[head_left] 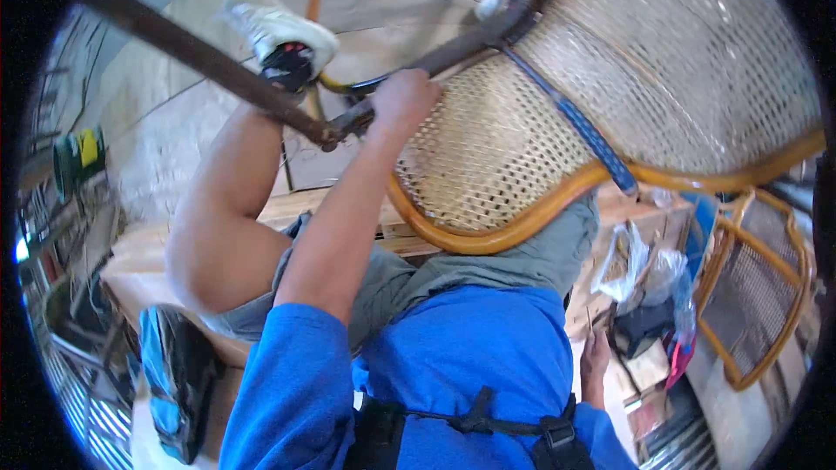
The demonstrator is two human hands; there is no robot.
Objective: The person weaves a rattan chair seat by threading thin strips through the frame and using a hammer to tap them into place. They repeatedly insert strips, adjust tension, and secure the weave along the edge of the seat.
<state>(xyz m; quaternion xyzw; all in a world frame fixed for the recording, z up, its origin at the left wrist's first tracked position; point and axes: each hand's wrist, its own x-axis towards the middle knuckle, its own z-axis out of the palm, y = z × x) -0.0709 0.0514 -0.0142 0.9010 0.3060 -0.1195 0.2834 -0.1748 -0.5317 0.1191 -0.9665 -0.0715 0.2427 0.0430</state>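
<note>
A chair-like frame with woven cane panels [496,139] and a curved, varnished rattan rim leans across my lap. My left hand [407,103] is closed around its dark frame bar [453,52], beside the edge of the lower cane panel. Across the weave lies a slim tool with a blue textured handle [588,130]; neither hand touches it. Low at the right, my right hand [596,361] is beside the wooden bench, its fingers drawn together near a thin upright piece. Whether it grips that piece I cannot make out.
Plastic bags [623,265] and dark cloth lie on the bench at the right, near another rattan-framed mesh panel [753,296]. A blue and black backpack [174,383] stands at the lower left. Metal bar [200,61] crosses over my bent leg at the upper left.
</note>
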